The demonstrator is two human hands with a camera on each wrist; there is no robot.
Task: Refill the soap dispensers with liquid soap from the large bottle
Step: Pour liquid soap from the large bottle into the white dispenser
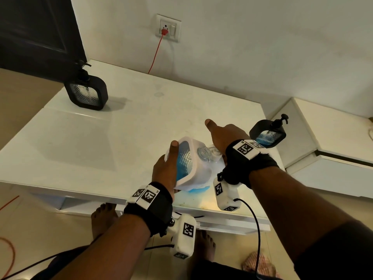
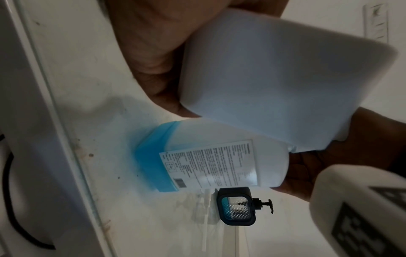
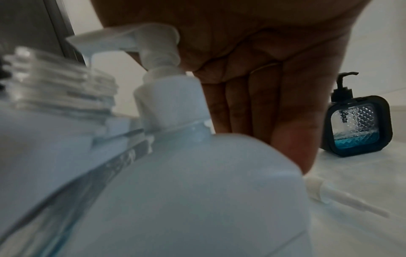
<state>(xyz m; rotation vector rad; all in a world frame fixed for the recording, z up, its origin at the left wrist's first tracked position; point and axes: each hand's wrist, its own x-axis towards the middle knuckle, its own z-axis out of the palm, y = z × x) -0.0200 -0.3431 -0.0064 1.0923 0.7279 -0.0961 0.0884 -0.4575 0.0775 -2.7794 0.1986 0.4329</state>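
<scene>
My left hand (image 1: pixel 168 164) grips a white-framed soap dispenser (image 1: pixel 188 158), tilted, with its pump off and its threaded neck (image 3: pixel 59 83) open. Close to that neck is the white pump head (image 3: pixel 142 40) of the large bottle (image 2: pixel 219 156). This bottle stands on the table just under the dispenser, with blue soap low in its base. My right hand (image 1: pixel 222 136) lies over the pump head, palm on it and fingers (image 3: pixel 259 107) straight down behind the bottle. Its thumb sticks out forward.
A black dispenser (image 1: pixel 267 134) partly filled with blue soap stands right of my hands, and another black dispenser (image 1: pixel 86 91) stands at the far left. A loose white pump (image 3: pixel 342 196) lies on the white table (image 1: pixel 101 148). A white cabinet (image 1: pixel 333 138) adjoins on the right.
</scene>
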